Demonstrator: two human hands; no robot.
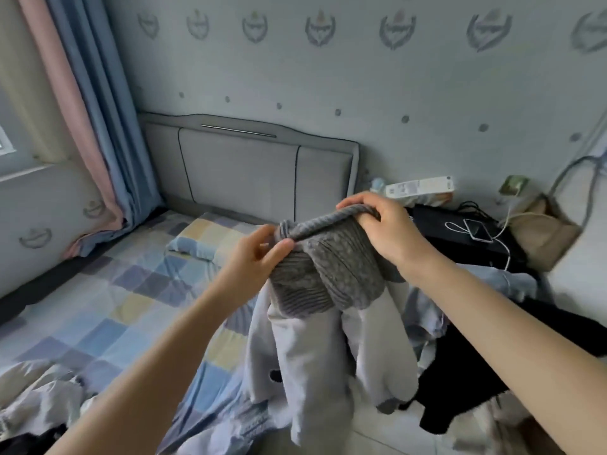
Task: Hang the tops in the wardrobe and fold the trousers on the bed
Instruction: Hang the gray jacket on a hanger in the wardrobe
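I hold up a garment (315, 349) over the bed (124, 290): pale lilac-grey cloth below, with a dark grey ribbed knit band (331, 267) bunched at the top. My left hand (259, 254) pinches the left end of the knit band. My right hand (391, 228) grips its right end from above, fingers curled over the edge. The pale cloth hangs down in two lobes toward the bed's near edge. I cannot tell whether it is a top or trousers.
Black clothing (460, 389) and more pale cloth lie heaped on the right. Crumpled clothes (42, 405) lie at the lower left. A pillow (210, 238) lies by the grey headboard (249, 169). A phone on a cable (479, 231) rests on a black bag. Curtains (88, 110) hang left.
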